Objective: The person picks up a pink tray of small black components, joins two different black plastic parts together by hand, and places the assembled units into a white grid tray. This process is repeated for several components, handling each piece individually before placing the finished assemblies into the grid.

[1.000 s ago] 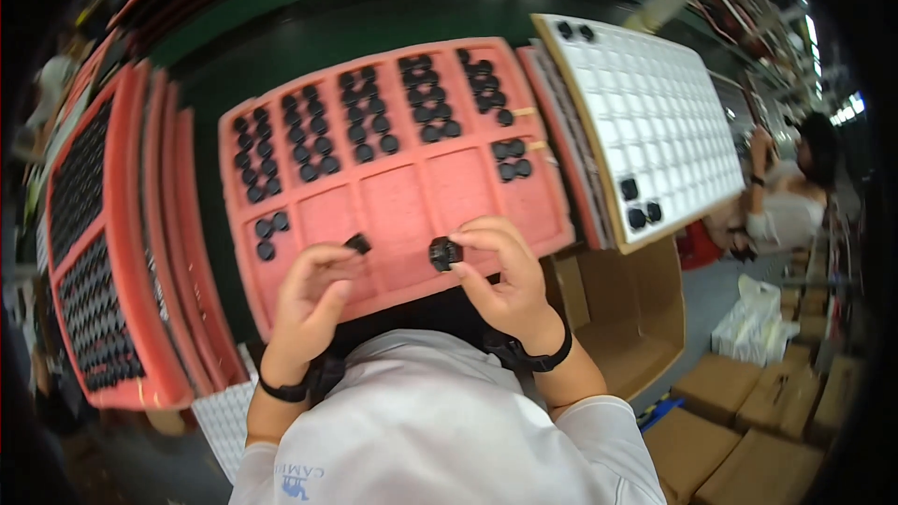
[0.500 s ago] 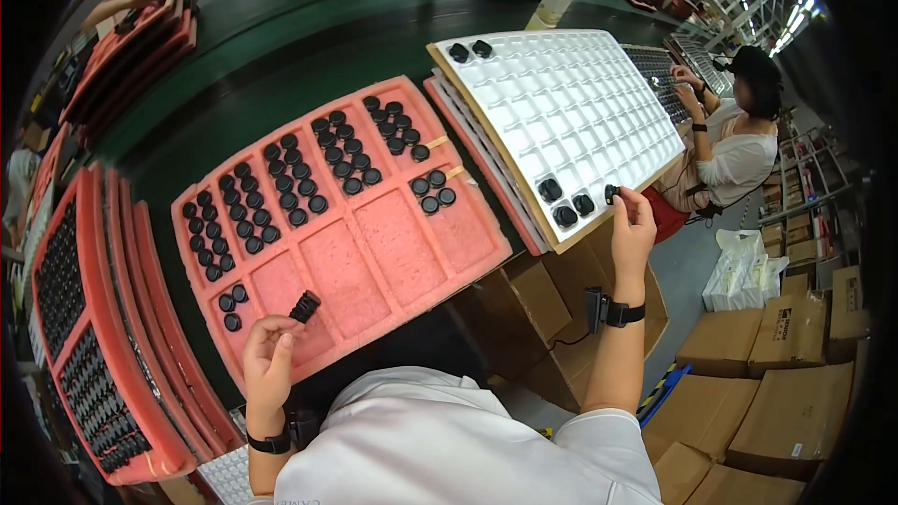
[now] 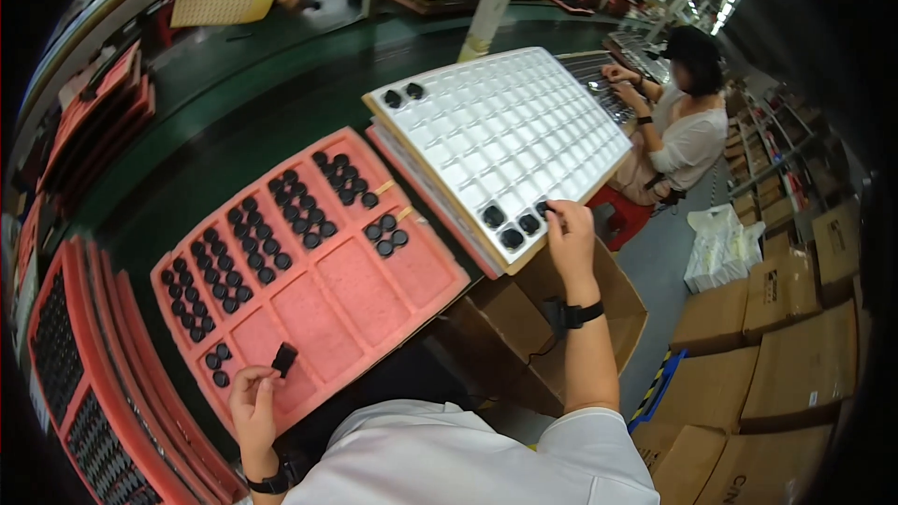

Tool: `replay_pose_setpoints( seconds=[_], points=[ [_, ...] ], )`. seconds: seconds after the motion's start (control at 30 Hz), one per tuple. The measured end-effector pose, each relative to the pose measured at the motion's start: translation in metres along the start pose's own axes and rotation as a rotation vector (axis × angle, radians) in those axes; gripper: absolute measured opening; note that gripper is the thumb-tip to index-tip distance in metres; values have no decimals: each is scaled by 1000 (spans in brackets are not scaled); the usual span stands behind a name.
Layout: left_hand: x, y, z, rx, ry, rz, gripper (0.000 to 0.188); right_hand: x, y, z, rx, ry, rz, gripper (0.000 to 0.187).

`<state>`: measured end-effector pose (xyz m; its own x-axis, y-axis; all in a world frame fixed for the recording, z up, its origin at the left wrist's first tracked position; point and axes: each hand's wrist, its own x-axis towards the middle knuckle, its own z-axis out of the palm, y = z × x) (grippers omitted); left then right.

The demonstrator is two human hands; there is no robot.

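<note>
My left hand (image 3: 253,402) is over the near left part of a pink foam tray (image 3: 318,323). Its thumb and fingers close on a short stack of black round parts (image 3: 284,360), somewhat blurred. At the near right corner of a white pocketed tray (image 3: 486,145), my right hand (image 3: 572,236) pinches a black part (image 3: 543,209), partly covered by its fingertips. Beside that part, a few black parts (image 3: 512,238) sit in pockets, and two more black parts (image 3: 402,94) occupy the far left corner. Groups of black round parts (image 3: 262,238) fill several compartments of the pink tray.
Stacked pink trays (image 3: 150,383) stand at my left. An open cardboard box (image 3: 608,309) is below the white tray, and closed cartons (image 3: 795,355) are piled at right. A co-worker (image 3: 687,122) sits beyond the white tray. A post (image 3: 491,9) rises behind it.
The whole view has shifted, so the trays appear further left and lower. My right hand keeps its black part at the white tray's near corner; my left hand still holds the stack.
</note>
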<state>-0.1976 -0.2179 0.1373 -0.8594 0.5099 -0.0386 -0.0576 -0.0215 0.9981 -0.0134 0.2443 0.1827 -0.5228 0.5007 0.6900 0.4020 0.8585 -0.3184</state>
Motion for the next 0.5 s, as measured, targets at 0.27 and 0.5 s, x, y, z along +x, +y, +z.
replay_pose_setpoints(
  seconds=[0.27,0.5],
  points=[
    [7,3,3,11,-8,29,13,-4,2,-12,11,-66,-56,29],
    [6,0,-1,-16,-18,56,12,-3,4,-17,27,-115,-72,33]
  ],
)
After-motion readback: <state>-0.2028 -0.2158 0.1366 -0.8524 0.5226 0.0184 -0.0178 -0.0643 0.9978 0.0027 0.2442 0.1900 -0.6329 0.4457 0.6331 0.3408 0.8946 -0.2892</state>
